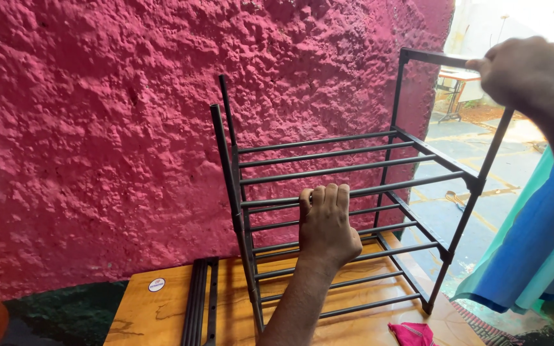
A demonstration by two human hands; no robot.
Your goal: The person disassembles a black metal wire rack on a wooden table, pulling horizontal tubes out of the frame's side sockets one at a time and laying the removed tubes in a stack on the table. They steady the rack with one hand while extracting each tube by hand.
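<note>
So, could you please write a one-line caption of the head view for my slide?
Left hand grips a rail of the black metal tube rack on the wooden table; right hand holds its top bar.

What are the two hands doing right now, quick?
Left hand: closed, fingers curled over a front bar of the black metal rack.
Right hand: closed, gripping the rack's top side bar.

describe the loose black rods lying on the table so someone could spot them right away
Start at the rough pink wall, then drop to the wooden table below it. The loose rods lie flat in a bundle at the table's left, beside a round sticker. Unlike the upright rack that both hands grip, they are unassembled.
</note>
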